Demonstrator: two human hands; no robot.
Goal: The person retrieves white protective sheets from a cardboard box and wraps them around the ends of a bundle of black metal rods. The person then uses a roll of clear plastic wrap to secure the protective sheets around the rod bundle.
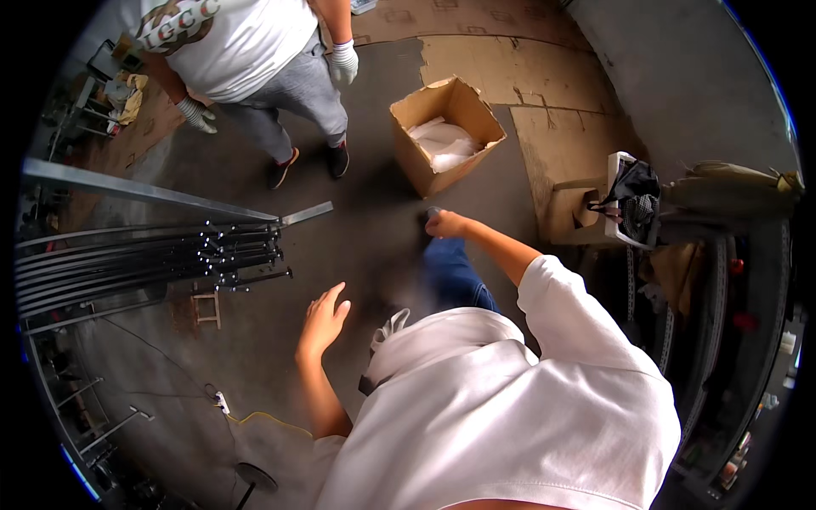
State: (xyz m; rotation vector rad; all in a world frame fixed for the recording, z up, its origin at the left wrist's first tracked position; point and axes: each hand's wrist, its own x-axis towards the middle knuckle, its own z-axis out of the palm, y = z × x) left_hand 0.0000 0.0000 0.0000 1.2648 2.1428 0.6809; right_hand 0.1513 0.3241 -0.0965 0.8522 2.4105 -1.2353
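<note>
My left hand [321, 321] hangs in the air over the floor, fingers apart, with nothing in it. Out in front of me, my right hand [444, 223] is closed. A small greyish shape shows at its far side, but I cannot tell whether it is held or is part of the shoe behind. Beyond that hand stands an open cardboard box [414, 164] with white wrapped material [444, 143] inside. A pale, glove-like cloth [391, 327] sticks out at my waist.
Another person [293, 81] in white gloves stands at the far left. Metal bars [110, 272] on a rack jut in from the left, near a small wooden stool [206, 311]. A cable with a white socket [222, 403] lies lower left. Shelving [705, 340] lines the right; flattened cardboard [518, 72] lies behind.
</note>
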